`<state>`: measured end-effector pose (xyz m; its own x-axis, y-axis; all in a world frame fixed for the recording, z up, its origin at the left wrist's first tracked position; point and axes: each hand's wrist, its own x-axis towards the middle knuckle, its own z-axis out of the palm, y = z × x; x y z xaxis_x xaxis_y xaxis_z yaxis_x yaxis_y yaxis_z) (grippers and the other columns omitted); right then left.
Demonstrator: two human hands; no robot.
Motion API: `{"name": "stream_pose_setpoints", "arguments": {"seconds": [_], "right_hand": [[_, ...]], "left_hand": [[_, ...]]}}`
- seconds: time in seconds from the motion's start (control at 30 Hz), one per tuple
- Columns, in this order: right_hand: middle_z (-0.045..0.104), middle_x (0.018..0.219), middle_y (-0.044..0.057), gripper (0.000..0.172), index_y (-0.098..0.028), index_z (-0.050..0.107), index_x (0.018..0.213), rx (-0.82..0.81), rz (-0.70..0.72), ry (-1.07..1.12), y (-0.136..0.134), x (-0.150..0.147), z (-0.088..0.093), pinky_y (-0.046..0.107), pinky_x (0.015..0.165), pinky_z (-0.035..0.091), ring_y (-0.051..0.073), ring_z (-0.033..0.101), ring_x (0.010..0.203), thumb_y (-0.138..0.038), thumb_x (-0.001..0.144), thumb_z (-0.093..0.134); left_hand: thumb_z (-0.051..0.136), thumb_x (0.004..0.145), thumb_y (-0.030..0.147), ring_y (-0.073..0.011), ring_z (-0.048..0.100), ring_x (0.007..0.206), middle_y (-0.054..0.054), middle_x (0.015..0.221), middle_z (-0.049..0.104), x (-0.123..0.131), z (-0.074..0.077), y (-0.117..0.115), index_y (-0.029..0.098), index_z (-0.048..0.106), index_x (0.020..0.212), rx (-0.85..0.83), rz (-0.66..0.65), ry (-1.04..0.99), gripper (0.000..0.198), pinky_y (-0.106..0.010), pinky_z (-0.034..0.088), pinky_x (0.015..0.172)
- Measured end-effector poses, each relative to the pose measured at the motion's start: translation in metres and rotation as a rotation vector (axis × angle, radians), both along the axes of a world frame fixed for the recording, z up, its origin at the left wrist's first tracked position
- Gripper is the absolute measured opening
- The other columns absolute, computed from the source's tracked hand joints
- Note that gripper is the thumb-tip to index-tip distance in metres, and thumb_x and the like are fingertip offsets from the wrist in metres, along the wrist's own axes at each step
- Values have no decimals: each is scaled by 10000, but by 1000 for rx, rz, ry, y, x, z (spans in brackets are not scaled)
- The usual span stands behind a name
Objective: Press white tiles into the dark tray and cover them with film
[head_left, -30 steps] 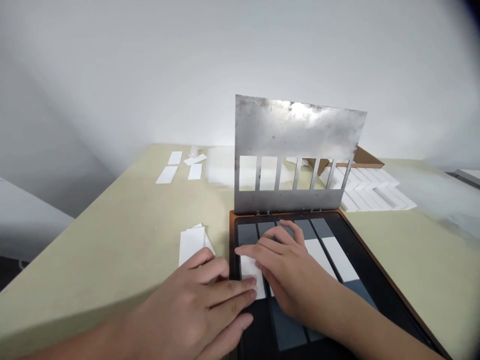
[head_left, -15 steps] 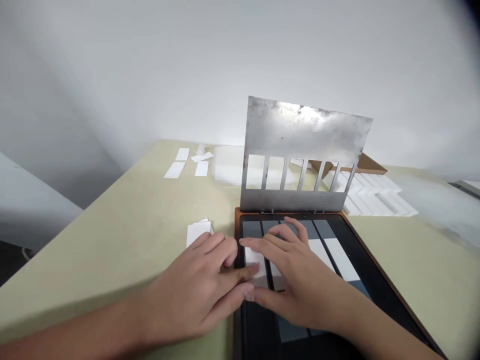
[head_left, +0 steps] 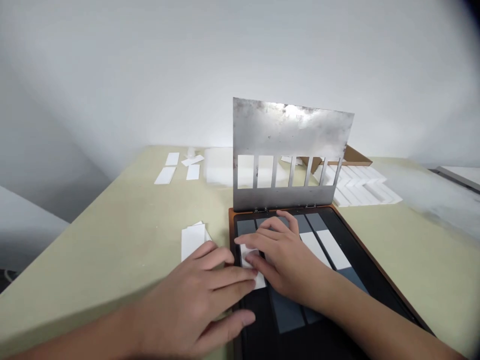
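Observation:
A black tray (head_left: 258, 337) with an orange-brown rim lies in front of me, with dark grey-blue rectangles in rows across it. A white card (head_left: 259, 281) lies at its left side, partly covered by my fingers. My left hand (head_left: 210, 295) touches this card's lower part with outstretched fingertips, its thumb held apart below. Over the card's upper part spreads my right hand (head_left: 281, 255), thumb on the card and fingers reaching across the neighbouring rectangles. More white cards (head_left: 333, 249) lie in the same row, right of my right hand. Hinged at the back, a metal plate with cut-out windows (head_left: 288, 132) stands raised.
A small stack of white cards (head_left: 192, 241) lies left of the tray, beside my left hand. Farther back are loose white cards (head_left: 165, 175). Behind the plate, at right, sit rows of white cards (head_left: 369, 192) and an open cardboard box (head_left: 358, 156). A wall closes the back.
My left thumb has moved down, away from its fingers. The right thumb has drawn up onto the white card. The whole view has shifted slightly, so the tray appears farther left.

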<state>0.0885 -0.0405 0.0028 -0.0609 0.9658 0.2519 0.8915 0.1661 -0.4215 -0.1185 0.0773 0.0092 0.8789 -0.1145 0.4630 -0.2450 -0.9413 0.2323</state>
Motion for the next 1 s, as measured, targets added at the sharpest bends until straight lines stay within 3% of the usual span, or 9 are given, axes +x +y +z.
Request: {"name": "stream_pose_setpoints", "arguments": {"seconds": [0.13,0.23,0.3,0.4,0.57,0.7,0.87,1.0], "right_hand": [[795,1061,-8,312,-288,672,1310,2,10,-4,-2,0,4,522,1227,146,219,578,1120,-161,1072,515],[747,1326,65,349,-252,631,1431,30,-49,-98,-2,3,6,575,1237,175,285,540,1284,-317,1111,507],[605,1558,108,457,-217,614,1483,33,-121,-210,-1,6,5,634,1242,184,368,435,1441,-460,1114,493],[486,1673,77,505,-234,660,1446,-14,-160,-312,0,9,2,672,1256,188,410,315,1554,-539,1125,417],[526,1639,31,443,-248,682,1395,-20,-126,-314,-3,11,-1,662,1281,139,385,296,1573,-488,1139,411],[432,1703,41,423,-282,563,1513,54,-106,-252,-9,13,5,615,1268,146,349,299,1565,-408,1111,525],[685,1443,28,607,-263,404,1612,-14,83,-130,-18,14,13,526,1269,53,260,469,1400,-551,1095,540],[746,1303,26,695,-248,348,1644,-29,120,-85,-19,12,9,541,1261,-12,259,514,1341,-590,1075,556]], "left_hand": [[640,1058,274,-216,588,917,12,1137,816,0,-6,-1,194,729,1233,-28,58,4,212,-406,400,871],[627,1067,266,-207,580,887,15,1132,821,-1,-6,-2,197,739,1220,-40,66,9,202,-398,410,854],[605,1080,261,-203,586,881,11,1156,820,-1,-3,-2,205,745,1226,-30,72,25,210,-389,423,848],[576,1097,262,-196,599,889,5,1198,813,0,2,-2,206,753,1227,-17,81,70,227,-376,440,847],[577,1088,238,-198,615,894,-21,1189,815,2,3,-1,196,765,1154,-30,72,90,204,-371,457,850],[580,1080,213,-200,600,884,-15,1179,813,2,2,0,183,757,1153,-54,63,87,194,-378,452,840],[578,1078,197,-205,576,897,11,1178,790,2,3,1,201,759,1147,-83,37,99,193,-388,447,849],[611,1048,236,-223,548,891,-66,1028,701,3,4,3,188,771,1027,-101,63,99,168,-377,462,796]]}}
